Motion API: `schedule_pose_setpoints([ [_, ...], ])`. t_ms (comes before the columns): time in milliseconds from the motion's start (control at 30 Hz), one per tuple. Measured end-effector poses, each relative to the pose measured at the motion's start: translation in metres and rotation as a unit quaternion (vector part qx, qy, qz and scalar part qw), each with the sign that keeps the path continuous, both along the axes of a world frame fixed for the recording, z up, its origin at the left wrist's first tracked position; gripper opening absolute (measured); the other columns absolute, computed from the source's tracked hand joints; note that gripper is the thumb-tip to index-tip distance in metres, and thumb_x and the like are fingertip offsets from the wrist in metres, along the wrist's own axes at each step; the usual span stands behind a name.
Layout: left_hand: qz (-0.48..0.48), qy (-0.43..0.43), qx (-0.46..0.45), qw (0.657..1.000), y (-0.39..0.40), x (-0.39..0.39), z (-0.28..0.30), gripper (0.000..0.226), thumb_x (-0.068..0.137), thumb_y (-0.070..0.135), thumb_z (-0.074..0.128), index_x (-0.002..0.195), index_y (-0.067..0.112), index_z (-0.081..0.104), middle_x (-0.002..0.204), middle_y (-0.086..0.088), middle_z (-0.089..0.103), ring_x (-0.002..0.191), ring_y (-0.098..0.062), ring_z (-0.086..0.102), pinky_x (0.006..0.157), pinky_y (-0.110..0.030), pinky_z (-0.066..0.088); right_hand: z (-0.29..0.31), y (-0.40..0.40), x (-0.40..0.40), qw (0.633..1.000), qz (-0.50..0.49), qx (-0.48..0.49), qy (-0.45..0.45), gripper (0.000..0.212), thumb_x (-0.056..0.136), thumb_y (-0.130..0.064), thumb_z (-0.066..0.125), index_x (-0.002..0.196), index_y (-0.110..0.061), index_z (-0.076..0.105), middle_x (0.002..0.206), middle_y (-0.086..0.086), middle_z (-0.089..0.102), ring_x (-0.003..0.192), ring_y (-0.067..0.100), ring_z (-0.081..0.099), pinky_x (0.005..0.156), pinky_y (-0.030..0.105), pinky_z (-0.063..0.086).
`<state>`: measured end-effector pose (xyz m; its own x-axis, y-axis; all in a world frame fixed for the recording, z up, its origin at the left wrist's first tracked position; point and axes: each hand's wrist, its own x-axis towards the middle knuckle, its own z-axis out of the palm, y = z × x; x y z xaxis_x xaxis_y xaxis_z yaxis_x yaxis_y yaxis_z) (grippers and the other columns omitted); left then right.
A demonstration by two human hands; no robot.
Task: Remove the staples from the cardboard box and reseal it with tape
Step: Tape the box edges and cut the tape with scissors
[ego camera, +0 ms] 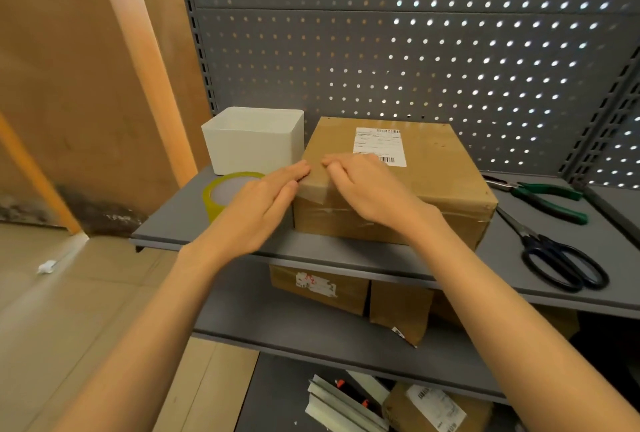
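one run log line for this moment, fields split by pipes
stage: taping | left hand: flat on tape strip at box corner | right hand: pressing box top | tape roll, scissors, pliers: idle on shelf

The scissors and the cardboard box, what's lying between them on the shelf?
Nothing: in the head view, bare grey shelf separates the scissors from the box. The pliers lie farther back.

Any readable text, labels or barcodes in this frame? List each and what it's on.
Nothing can be quoted; every text here is too small or blurred.
White shipping label on top of the cardboard box: barcodes and print lines, unreadable.
Red-and-white sticker on the lower-shelf box: blurred.
White label on the bottom box: barcode and print, blurred.
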<state>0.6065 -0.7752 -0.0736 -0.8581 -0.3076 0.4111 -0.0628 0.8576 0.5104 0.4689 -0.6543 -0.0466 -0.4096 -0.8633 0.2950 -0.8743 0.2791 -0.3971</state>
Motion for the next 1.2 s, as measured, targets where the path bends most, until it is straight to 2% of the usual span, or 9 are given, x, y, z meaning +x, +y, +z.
schedule_pose_setpoints([
  [67, 0.006, 0.01, 0.001, 1.0, -0.005, -0.004, 0.006, 0.037, 0.101, 0.021, 0.031, 0.131, 0.017, 0.052, 0.137, 0.004, 0.05, 0.124, -0.003, 0.042, 0.104, -0.015, 0.027, 0.0, 0.004, -0.007, 1.0, -0.018, 0.016, 0.007, 0.04, 0.097, -0.024, 0.028, 0.11, -0.001, 0.058, 0.114, 0.017, 0.063, 0.106, 0.034, 0.054, 0.092, 0.047, 0.043],
  [133, 0.013, 0.025, 0.003, 1.0, -0.009, -0.01, 0.013, 0.036, 0.101, 0.02, 0.032, 0.122, 0.017, 0.06, 0.128, 0.002, 0.058, 0.118, -0.007, 0.048, 0.096, -0.016, 0.033, 0.002, 0.006, -0.007, 1.0, 0.003, 0.003, 0.01, 0.04, 0.098, -0.025, 0.029, 0.112, -0.002, 0.059, 0.116, 0.016, 0.063, 0.108, 0.032, 0.055, 0.093, 0.046, 0.043],
  [267, -0.02, 0.024, 0.01, 0.999, -0.013, -0.02, 0.015, 0.032, 0.098, 0.028, 0.041, 0.122, 0.02, 0.06, 0.124, 0.003, 0.06, 0.114, -0.009, 0.052, 0.095, -0.02, 0.039, 0.003, 0.002, 0.003, 0.997, 0.057, -0.054, 0.025, 0.037, 0.1, -0.032, 0.036, 0.125, -0.018, 0.059, 0.127, 0.003, 0.061, 0.119, 0.02, 0.053, 0.098, 0.04, 0.042],
  [433, -0.055, 0.026, -0.015, 0.998, -0.016, -0.019, 0.0, 0.04, 0.095, 0.027, 0.042, 0.133, 0.018, 0.049, 0.131, 0.008, 0.05, 0.122, -0.006, 0.045, 0.1, -0.006, 0.03, -0.013, 0.001, 0.005, 0.983, 0.017, -0.014, 0.182, 0.047, 0.098, -0.044, 0.031, 0.135, -0.019, 0.046, 0.136, -0.001, 0.053, 0.123, 0.019, 0.05, 0.094, 0.037, 0.044],
  [600, -0.054, -0.024, -0.086, 0.995, -0.023, -0.015, -0.004, 0.055, 0.091, 0.038, 0.038, 0.142, 0.02, 0.034, 0.145, 0.007, 0.035, 0.133, -0.012, 0.037, 0.11, -0.026, 0.029, -0.02, 0.003, 0.003, 0.961, 0.013, 0.015, 0.276, 0.06, 0.097, -0.048, 0.031, 0.144, -0.012, 0.03, 0.147, 0.005, 0.039, 0.134, 0.018, 0.038, 0.103, 0.03, 0.033],
  [733, -0.055, -0.058, -0.122, 0.989, -0.024, -0.012, 0.004, 0.061, 0.088, 0.04, 0.041, 0.144, 0.021, 0.029, 0.148, 0.001, 0.035, 0.133, -0.019, 0.039, 0.11, -0.039, 0.033, -0.017, 0.005, 0.0, 0.967, 0.041, 0.035, 0.249, 0.062, 0.096, -0.045, 0.037, 0.147, -0.013, 0.022, 0.152, 0.004, 0.029, 0.139, 0.016, 0.027, 0.108, 0.028, 0.025],
  [900, -0.041, -0.067, -0.059, 0.995, -0.025, -0.014, 0.011, 0.063, 0.082, 0.03, 0.061, 0.14, 0.021, 0.037, 0.144, 0.005, 0.04, 0.134, -0.015, 0.037, 0.112, -0.037, 0.031, -0.005, 0.005, 0.002, 0.995, 0.067, -0.007, 0.076, 0.059, 0.093, -0.043, 0.048, 0.143, -0.018, 0.033, 0.147, 0.001, 0.039, 0.135, 0.018, 0.036, 0.107, 0.037, 0.035],
  [1033, -0.017, -0.002, -0.017, 1.0, -0.024, -0.013, 0.012, 0.058, 0.07, 0.034, 0.069, 0.125, 0.021, 0.056, 0.127, 0.007, 0.056, 0.122, -0.015, 0.051, 0.105, -0.033, 0.039, -0.012, 0.004, 0.01, 0.987, 0.037, -0.021, 0.157, 0.048, 0.093, -0.04, 0.049, 0.135, -0.018, 0.046, 0.139, 0.001, 0.049, 0.129, 0.018, 0.044, 0.1, 0.039, 0.043],
  [1200, 0.003, 0.013, 0.006, 1.0, -0.024, -0.015, 0.014, 0.055, 0.065, 0.033, 0.074, 0.117, 0.025, 0.06, 0.114, 0.016, 0.057, 0.117, -0.013, 0.055, 0.101, -0.03, 0.042, -0.015, 0.001, 0.008, 0.985, 0.027, -0.025, 0.171, 0.047, 0.093, -0.041, 0.048, 0.134, -0.019, 0.049, 0.138, 0.002, 0.051, 0.124, 0.021, 0.05, 0.095, 0.041, 0.047],
])
